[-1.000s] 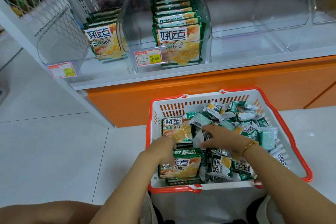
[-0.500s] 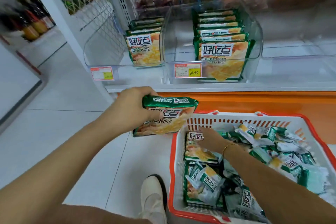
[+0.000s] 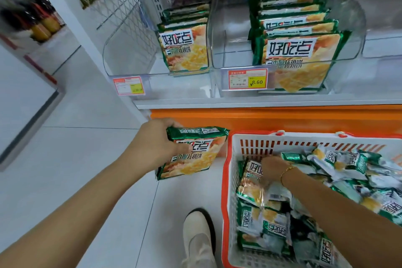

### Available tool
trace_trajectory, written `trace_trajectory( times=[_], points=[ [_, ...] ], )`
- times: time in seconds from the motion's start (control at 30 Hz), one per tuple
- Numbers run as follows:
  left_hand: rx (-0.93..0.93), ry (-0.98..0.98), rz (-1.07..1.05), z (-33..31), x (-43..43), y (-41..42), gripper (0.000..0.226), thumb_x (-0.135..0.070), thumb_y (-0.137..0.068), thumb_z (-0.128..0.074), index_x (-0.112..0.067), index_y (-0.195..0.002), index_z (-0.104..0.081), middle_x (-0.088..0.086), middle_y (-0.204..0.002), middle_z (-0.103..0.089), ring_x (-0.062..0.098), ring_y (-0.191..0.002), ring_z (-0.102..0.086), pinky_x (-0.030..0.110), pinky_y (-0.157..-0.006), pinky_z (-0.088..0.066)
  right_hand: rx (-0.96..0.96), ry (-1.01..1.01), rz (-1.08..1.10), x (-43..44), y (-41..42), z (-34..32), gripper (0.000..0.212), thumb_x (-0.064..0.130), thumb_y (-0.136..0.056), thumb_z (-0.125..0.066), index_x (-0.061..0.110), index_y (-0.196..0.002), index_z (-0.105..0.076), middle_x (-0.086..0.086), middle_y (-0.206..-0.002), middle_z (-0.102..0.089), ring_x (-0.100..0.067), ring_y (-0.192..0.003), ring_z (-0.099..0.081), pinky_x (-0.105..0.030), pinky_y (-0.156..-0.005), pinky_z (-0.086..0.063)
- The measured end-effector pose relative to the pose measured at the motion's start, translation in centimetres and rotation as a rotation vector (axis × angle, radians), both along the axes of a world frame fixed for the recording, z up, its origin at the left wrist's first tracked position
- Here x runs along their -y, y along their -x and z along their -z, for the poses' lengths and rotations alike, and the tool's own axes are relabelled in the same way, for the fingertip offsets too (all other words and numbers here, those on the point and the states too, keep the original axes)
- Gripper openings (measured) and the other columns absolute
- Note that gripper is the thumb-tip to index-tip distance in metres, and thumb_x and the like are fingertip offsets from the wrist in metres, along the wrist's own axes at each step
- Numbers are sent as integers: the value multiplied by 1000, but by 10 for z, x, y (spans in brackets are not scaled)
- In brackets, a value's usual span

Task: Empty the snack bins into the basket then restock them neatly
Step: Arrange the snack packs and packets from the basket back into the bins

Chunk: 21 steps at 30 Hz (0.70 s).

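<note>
Left hand (image 3: 161,143): my fingers curl behind the top edge of 1 large biscuit packet (image 3: 193,154) and my thumb presses on its printed front. It is a firm hold, with nothing else in it.
Held packet, place: outside the basket (image 3: 326,137), just left of its wall, in the air over the floor and below the orange shelf base. It is tilted, top seam uppermost.
Right hand (image 3: 269,169): down in the basket's back left corner, lying on a 2nd large packet (image 3: 252,172). My fingertips are hidden past the knuckles, so I cannot tell whether they grip it or only touch it.
Basket contents: a few large packets along the left side and a heap of small sachets (image 3: 348,163) to the right.
Bins: 2 clear bins on the shelf. The left bin (image 3: 130,54) has a short upright row (image 3: 185,50) against its right wall. The right bin (image 3: 352,28) holds a longer row (image 3: 298,50).
Step, as I judge it: restocking, with much left in the basket.
Handling: foil film, so I expect it to be slick and crinkly. The packet looks light, flat and fairly stiff, and the biscuits inside would crack if bent or squeezed.
Where to hold: the top edge near the seam, thumb in front and fingers behind, so it slides upright into a row, face forward.
Risk: sachets slipping over the packet under my right hand.
</note>
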<state>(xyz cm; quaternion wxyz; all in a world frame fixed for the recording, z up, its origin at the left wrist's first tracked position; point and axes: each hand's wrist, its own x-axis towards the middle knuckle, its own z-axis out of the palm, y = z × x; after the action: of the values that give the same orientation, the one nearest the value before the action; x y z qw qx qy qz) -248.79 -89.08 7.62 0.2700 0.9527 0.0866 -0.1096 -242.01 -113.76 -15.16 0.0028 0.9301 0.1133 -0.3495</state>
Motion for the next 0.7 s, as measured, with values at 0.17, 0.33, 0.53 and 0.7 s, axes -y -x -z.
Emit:
trace_trajectory(
  times=[0.17,0.33,0.53,0.7],
  points=[
    [-4,-96,59,0,2,-1,31,-29,-69,-83,-30,-88,-59,-18,-79,-55,-1,-71,-54,14,-57,-40,-161,-123,141,10,2,-9,26,32,-80,-74,13,-87,-57,0,-92,-59,-11,-75,-56,-14,-58,-44],
    [30,-114,75,-7,8,3,34,-34,-70,-82,-28,-93,-58,-17,-79,-54,-1,-71,-55,17,-57,-42,-4,-149,221,14,20,-34,46,26,-79,-74,8,-116,-54,-6,-116,-62,-19,-100,-61,-25,-81,-50],
    [60,-60,23,-27,5,-3,39,-35,-64,-86,-28,-91,-59,-9,-92,-63,2,-75,-61,20,-58,-43,456,-224,23,14,55,-108,41,41,-83,-64,23,-120,-58,3,-114,-60,-17,-109,-48,-30,-94,-43],
    [240,87,39,-41,9,-3,32,-24,-65,-86,-27,-87,-63,-15,-84,-67,-3,-71,-61,13,-55,-43,436,-534,-226,31,68,-219,34,42,-80,-69,42,-113,-59,18,-106,-47,-2,-94,-42,-17,-77,-37]
  ],
)
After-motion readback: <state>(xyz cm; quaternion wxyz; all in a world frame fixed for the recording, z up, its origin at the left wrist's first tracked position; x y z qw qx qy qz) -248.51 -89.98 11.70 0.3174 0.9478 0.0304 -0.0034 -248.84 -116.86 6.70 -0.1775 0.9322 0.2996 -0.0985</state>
